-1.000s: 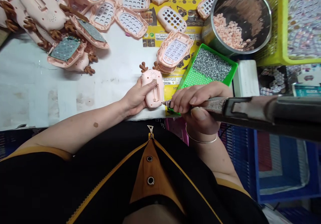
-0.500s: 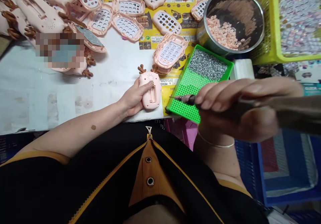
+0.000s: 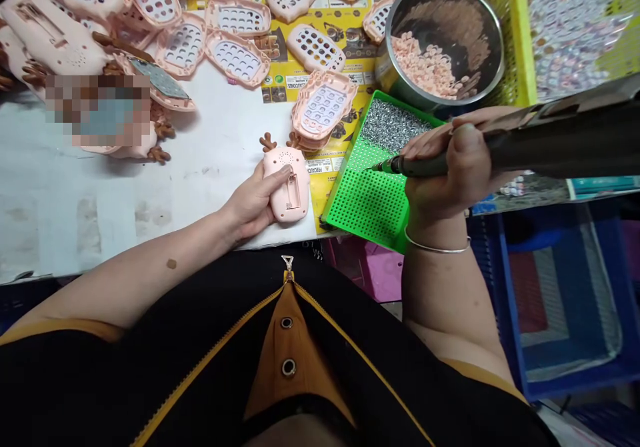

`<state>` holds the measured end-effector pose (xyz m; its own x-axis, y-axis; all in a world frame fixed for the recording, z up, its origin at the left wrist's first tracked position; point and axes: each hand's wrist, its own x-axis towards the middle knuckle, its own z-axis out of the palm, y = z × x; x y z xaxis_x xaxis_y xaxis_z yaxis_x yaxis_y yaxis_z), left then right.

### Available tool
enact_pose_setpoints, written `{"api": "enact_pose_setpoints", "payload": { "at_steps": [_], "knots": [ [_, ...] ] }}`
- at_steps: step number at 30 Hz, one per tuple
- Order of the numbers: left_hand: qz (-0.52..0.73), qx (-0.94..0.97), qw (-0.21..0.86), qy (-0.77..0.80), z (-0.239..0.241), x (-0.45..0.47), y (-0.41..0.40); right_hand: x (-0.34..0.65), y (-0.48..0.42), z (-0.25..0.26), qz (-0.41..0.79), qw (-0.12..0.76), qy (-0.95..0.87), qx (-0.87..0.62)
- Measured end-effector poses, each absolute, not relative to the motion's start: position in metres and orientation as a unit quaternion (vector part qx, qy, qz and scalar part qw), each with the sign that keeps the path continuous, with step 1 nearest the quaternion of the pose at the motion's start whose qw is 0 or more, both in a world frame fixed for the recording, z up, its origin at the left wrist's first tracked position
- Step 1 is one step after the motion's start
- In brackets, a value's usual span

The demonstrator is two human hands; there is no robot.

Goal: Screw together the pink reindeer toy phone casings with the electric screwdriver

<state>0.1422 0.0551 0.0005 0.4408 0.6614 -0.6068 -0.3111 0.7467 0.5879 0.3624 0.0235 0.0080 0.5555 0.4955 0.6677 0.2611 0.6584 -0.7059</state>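
Note:
My left hand [image 3: 253,201] grips a pink toy phone body [image 3: 286,183] with brown antlers, lying back-up at the near edge of the white table [image 3: 100,193]. My right hand [image 3: 453,167] is closed round a dark electric screwdriver [image 3: 525,143]. Its tip hovers over the green perforated tray [image 3: 370,200], near the pile of small silver screws [image 3: 393,125] at the tray's far end.
Pink keypad shells [image 3: 320,107] lie stacked beside the tray, with several more across the back. Assembled pink toys [image 3: 55,27] pile at the far left. A steel bowl [image 3: 440,40] holds pink parts. A yellow basket [image 3: 520,40] stands far right; blue crates [image 3: 565,300] sit below.
My right hand has lifted the screwdriver off the toy's back and carried it right and away, over the green tray toward the screws. My left hand stays on the toy.

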Motion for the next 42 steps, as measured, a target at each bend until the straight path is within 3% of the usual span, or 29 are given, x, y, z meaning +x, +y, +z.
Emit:
{"api": "enact_pose_setpoints", "payload": {
  "at_steps": [6,17,26,35,42],
  "knots": [
    [0.303,0.197,0.824,0.436,0.002,0.143,0.055,0.361,0.020,0.003,0.064,0.727,-0.490,-0.477],
    [0.311,0.203,0.814,0.447,-0.002,0.143,0.053,0.343,0.010,0.025,0.028,0.754,-0.475,-0.453],
    [0.341,0.226,0.793,0.452,-0.008,0.147,0.046,0.274,-0.031,0.061,0.276,0.742,-0.500,-0.351],
    [0.350,0.217,0.792,0.451,0.000,0.149,0.043,0.259,-0.023,0.038,0.290,0.724,-0.557,-0.286],
    [0.363,0.207,0.795,0.440,-0.002,0.148,0.043,0.256,-0.025,0.028,0.299,0.674,-0.582,-0.343]
  ]
}}
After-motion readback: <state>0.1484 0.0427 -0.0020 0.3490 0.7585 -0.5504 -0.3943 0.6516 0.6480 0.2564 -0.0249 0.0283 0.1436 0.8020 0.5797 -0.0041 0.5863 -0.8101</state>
